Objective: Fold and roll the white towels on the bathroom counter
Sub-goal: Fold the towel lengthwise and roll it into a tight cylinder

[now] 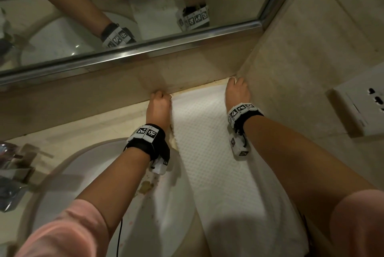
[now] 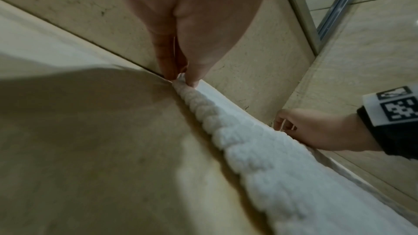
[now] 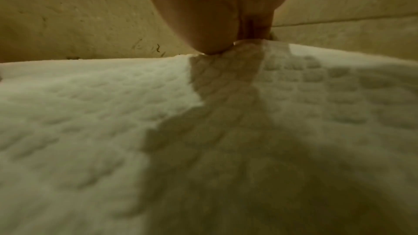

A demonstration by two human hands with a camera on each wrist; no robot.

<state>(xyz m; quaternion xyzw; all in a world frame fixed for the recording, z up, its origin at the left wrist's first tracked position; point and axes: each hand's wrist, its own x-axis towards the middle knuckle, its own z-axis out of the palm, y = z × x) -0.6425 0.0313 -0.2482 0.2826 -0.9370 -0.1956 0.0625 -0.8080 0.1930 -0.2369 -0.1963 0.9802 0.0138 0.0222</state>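
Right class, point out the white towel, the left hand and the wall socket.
white towel (image 1: 205, 132): head view, its textured middle.
left hand (image 1: 159, 109): head view, back of the hand.
wall socket (image 1: 361, 107): head view, its white faceplate.

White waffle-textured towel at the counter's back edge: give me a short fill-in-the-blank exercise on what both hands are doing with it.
1. The left hand pinches the far ____ corner of the white waffle-textured towel.
2. The right hand pinches the towel's corner nearest the side ____.
3. Above the beige stone counter hangs a metal-framed ____.
4. The towel's near end hangs over the counter's ____ edge.

Missing words: left; wall; mirror; front
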